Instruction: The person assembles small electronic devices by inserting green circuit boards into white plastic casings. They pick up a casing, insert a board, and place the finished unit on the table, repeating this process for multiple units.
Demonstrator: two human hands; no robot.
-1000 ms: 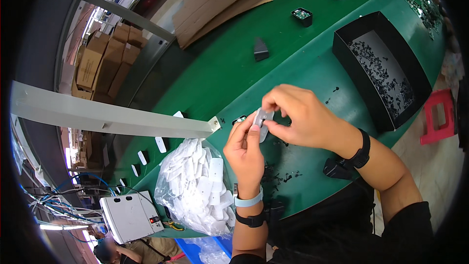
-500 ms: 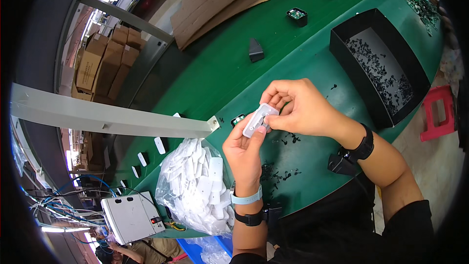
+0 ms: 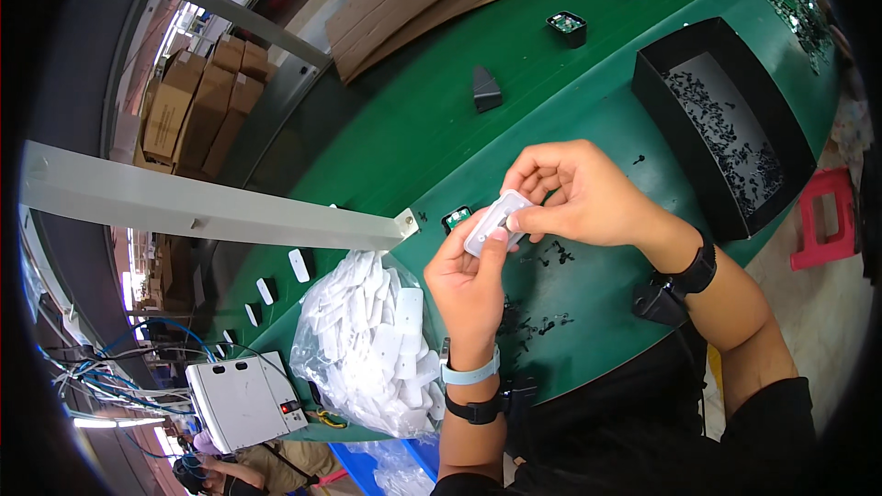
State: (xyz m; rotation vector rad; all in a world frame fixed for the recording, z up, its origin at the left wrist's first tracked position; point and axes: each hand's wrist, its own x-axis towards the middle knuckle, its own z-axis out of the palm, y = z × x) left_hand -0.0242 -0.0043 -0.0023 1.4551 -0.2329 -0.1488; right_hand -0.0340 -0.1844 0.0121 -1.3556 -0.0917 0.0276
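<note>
My left hand is closed on a white plastic cover, hollow side up, its thumb pressing on the inner face. My right hand grips the same cover from its far end, thumb on the inside and fingers curled behind. Something small and dark shows by the thumb tips, too hidden to name. Just beyond the left fingers sits a black housing with a green circuit board. Small black plastic pieces lie scattered on the green mat, under and beside my hands.
A clear bag of white covers lies left of my left hand. On the right stands a black box holding many small black pieces. Black housings line the green belt beyond. A white metal beam reaches in from the left.
The whole view has shifted slightly. Both hands stay on the white cover, and the left thumb has slid a little further over its inner face.
</note>
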